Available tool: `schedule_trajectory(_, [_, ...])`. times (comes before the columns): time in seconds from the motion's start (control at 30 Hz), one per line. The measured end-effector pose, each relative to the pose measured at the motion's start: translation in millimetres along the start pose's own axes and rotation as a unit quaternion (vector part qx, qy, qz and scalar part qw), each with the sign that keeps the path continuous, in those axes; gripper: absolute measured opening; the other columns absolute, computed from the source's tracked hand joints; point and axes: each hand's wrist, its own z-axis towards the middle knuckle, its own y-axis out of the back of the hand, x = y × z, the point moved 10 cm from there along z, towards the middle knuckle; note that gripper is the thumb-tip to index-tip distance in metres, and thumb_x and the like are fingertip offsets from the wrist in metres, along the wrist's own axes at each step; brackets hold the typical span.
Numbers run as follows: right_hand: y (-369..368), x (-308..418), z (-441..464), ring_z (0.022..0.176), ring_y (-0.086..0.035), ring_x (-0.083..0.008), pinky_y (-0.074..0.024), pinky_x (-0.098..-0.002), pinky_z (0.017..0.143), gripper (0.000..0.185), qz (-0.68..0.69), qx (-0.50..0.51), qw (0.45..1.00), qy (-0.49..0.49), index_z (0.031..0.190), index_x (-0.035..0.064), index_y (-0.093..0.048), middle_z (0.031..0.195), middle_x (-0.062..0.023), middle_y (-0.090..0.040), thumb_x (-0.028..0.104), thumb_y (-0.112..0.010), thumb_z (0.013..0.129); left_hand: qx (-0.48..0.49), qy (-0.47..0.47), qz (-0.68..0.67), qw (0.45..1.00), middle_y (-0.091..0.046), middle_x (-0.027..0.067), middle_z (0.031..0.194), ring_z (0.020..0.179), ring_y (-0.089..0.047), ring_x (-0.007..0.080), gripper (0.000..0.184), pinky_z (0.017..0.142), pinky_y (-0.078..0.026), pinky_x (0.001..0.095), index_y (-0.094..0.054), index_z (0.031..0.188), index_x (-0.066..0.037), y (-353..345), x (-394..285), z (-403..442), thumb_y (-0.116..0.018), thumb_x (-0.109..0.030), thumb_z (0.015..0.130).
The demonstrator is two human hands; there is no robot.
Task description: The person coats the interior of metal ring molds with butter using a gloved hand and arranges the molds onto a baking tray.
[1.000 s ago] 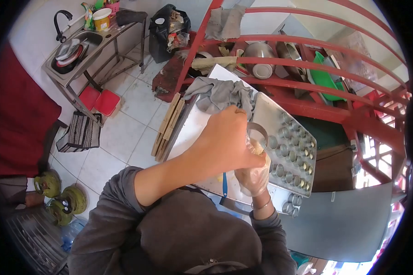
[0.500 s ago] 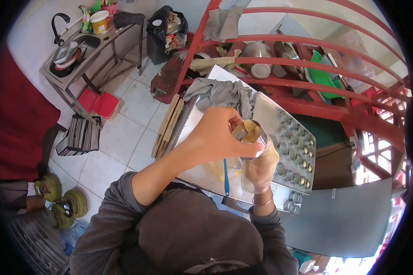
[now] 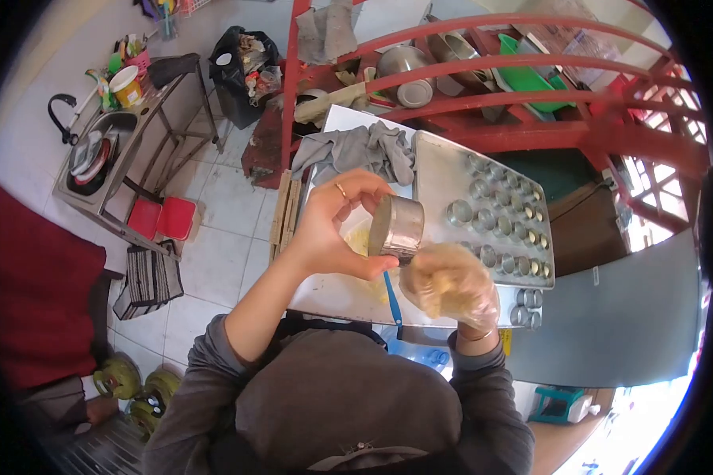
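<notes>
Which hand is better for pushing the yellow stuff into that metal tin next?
Probably the right hand: it wears a see-through glove and has yellowish stuff at its fingers. The left hand is bare and already holding the metal tin.

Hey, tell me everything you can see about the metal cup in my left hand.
The metal cup is a short, wide cylinder, silvery and shiny along its curved wall, with duller, brownish marks. It is tipped onto its side above the white table, one round end facing left. That end looks dull grey-olive; whether it is the base isn't clear. Your bare left hand grips it between thumb and fingers. Your gloved right hand is close by its lower right edge; I can't tell whether they touch.
</notes>
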Motion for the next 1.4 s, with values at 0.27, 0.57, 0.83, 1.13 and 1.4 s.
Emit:
schedule_trajectory(0.27, [7,17,23,0.073,-0.061,-0.0314,-0.0473,-0.0402,0.063,0.028,-0.673,0.046,0.736,-0.049,0.104,0.0091,-0.063,0.083,-0.0106,-0.063,0.014,-0.065,0.076,-0.012,0.158,-0.194,0.968,-0.059,0.0067,0.109,0.101,-0.057,0.0157,0.062,0.091,-0.044,0.0294,-0.055,0.114,0.004,-17,50,-13,-0.085,-0.012,0.062])
schedule_trajectory(0.57, [46,12,-28,0.062,-0.055,-0.0291,-0.0412,-0.0418,0.058,0.047,-0.665,0.048,0.741,-0.077,0.126,0.0181,-0.058,0.066,-0.0089,-0.054,0.017,-0.061,0.079,-0.032,0.268,-0.239,0.933,-0.062,0.0108,0.111,0.102,-0.06,0.0163,0.048,0.088,-0.048,0.0304,-0.055,0.117,0.009,-59,88,-11,-0.067,-0.011,0.075])
schedule_trajectory(0.83, [97,19,-47,0.066,-0.057,-0.0274,-0.0447,-0.0391,0.06,0.042,-0.681,0.073,0.726,-0.058,0.123,0.0138,-0.058,0.077,-0.0081,-0.059,0.018,-0.058,0.081,0.008,0.286,-0.203,0.937,-0.065,0.0123,0.108,0.095,-0.063,0.0162,0.041,0.086,-0.049,0.0298,-0.056,0.114,0.008,-113,100,6,-0.066,-0.002,0.076])
schedule_trajectory(1.13, [170,24,-94,0.094,-0.062,-0.0302,-0.0497,-0.0388,0.075,0.04,-0.246,-0.012,0.964,-0.103,0.123,0.0029,-0.057,0.102,-0.0163,-0.064,0.019,-0.061,0.087,0.068,0.147,0.095,0.982,-0.056,0.0072,0.105,0.091,-0.054,0.0137,0.061,0.083,-0.044,0.0269,-0.057,0.112,0.003,-161,111,24,-0.084,-0.006,0.058])
schedule_trajectory(1.4, [195,-10,-137,0.079,-0.064,-0.0322,-0.0495,-0.0413,0.068,0.031,-0.279,0.155,0.913,-0.255,0.117,0.0067,-0.061,0.09,-0.0199,-0.065,0.017,-0.056,0.088,0.152,0.126,0.212,0.957,-0.055,0.0084,0.106,0.095,-0.053,0.0167,0.062,0.083,-0.044,0.029,-0.059,0.112,0.0,-206,129,73,-0.085,-0.015,0.057])
